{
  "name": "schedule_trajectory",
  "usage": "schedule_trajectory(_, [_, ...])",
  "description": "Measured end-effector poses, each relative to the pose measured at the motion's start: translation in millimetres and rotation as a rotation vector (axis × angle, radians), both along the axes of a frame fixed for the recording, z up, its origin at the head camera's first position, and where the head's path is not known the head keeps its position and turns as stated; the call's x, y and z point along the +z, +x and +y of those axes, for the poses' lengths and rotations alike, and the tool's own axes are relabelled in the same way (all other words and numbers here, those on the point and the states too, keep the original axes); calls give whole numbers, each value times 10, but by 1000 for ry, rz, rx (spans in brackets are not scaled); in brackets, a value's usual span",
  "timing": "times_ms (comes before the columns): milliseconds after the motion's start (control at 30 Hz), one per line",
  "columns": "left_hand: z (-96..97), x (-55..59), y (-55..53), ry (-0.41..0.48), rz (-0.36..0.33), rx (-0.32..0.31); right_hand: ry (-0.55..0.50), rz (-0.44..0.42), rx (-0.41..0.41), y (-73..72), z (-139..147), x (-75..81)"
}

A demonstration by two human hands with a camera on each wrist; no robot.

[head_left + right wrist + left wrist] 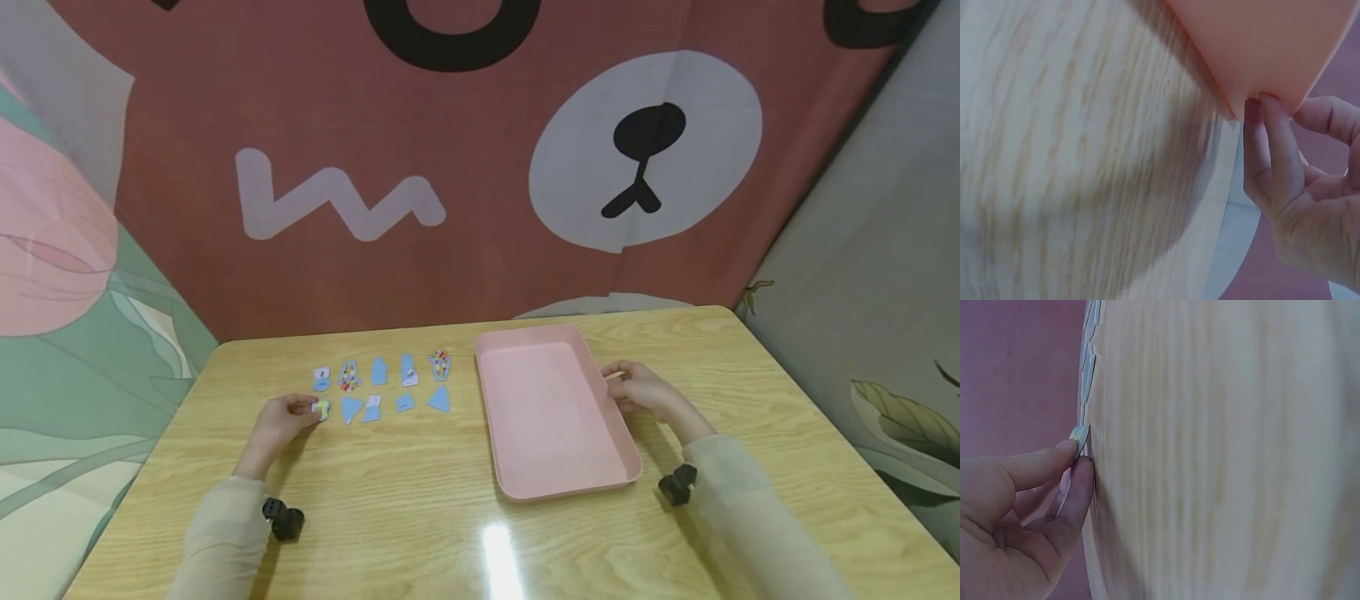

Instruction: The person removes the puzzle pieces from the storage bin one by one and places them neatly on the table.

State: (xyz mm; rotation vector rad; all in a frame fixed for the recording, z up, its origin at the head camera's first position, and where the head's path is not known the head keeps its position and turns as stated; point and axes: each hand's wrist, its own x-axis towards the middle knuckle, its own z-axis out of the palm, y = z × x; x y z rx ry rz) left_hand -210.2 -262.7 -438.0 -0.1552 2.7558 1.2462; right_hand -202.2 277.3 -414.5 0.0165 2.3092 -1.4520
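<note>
On the left side of the table, my left hand (281, 423) pinches a small flat blue-and-yellow puzzle piece (1082, 437) between thumb and fingertips, at the left end of the near row. Other flat pieces (352, 408) lie beside it in two rows; some are plain blue, others carry colourful printing. Toward the right stands a pink rectangular tray (558, 408) with nothing in it. My right hand (645, 390) holds the tray's right side, the thumb at the rim and fingertips against the outer wall (1254, 50).
The wooden table (375, 508) ends at a brown cloth backdrop (480, 267) with a bear print. Patterned cloth hangs at both sides. Each wrist wears a small black camera, and a bright reflection lies near the front edge.
</note>
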Motion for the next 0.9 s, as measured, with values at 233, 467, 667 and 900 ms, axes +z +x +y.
schedule_trajectory(233, [13, -1, -4, 0, -26, 25, -4, 3, -6, 13, -25, 7])
schedule_trajectory(467, [23, 26, 17, -13, -47, 33, -3, 3, -12, 20, -33, 2])
schedule_trajectory(667, [12, 45, 25, 20, -44, 30, -15, -12, -29, 23, -53, 21])
schedule_trajectory(900, [-19, 39, 28, 47, -43, 34, -15, -27, -48, 22, -71, 21])
